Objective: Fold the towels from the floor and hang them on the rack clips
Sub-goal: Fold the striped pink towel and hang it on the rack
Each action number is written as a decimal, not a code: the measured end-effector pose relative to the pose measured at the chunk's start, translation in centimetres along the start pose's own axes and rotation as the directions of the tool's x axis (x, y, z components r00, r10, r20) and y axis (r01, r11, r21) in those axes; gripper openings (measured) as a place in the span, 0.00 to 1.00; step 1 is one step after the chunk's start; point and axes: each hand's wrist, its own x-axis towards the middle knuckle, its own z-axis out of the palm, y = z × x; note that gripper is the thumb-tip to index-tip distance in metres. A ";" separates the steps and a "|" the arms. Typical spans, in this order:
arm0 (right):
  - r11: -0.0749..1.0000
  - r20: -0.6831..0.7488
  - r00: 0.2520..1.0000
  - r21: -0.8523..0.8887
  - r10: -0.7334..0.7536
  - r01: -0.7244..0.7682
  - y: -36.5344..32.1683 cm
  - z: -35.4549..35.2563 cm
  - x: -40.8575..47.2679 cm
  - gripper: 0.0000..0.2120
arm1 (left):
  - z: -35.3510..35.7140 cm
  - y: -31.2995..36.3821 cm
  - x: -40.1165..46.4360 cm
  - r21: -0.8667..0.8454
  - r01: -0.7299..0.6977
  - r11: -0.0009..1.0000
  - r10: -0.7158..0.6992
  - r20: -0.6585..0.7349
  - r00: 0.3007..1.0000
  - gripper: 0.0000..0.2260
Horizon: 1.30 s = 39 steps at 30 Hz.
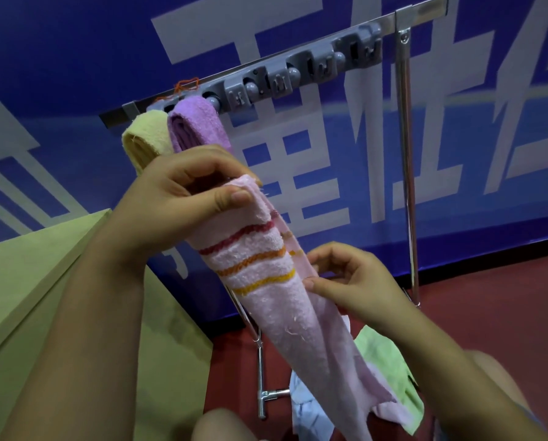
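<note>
With our left hand (183, 198) pinching the pink striped terry towel's (266, 281) top and right hand (349, 281) gripping its edge, we should align edges before clipping.

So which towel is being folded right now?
Start at the metal rack before the blue wall. Just below its grey clips, both hands hold a long pink towel. Unlike the plain yellow and purple towels clipped above, it has red, orange and yellow stripes.
</note>
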 end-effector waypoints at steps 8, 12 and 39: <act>0.933 0.043 0.977 -0.289 -0.209 0.212 0.5 0.7 0.2 0.01 | -1.1 0.2 0.1 -0.032 0.010 0.999 -0.013 -0.074 0.997 0.04; 0.903 0.057 0.969 -0.351 -0.242 0.246 1.4 1.7 -0.1 0.05 | -1.4 0.4 0.5 0.070 0.049 0.996 -0.043 -0.087 0.995 0.06; 0.886 0.090 0.979 -0.417 -0.184 0.205 4.2 1.0 -0.2 0.12 | -2.9 -1.1 0.5 0.091 0.170 0.981 -0.148 -0.206 0.967 0.03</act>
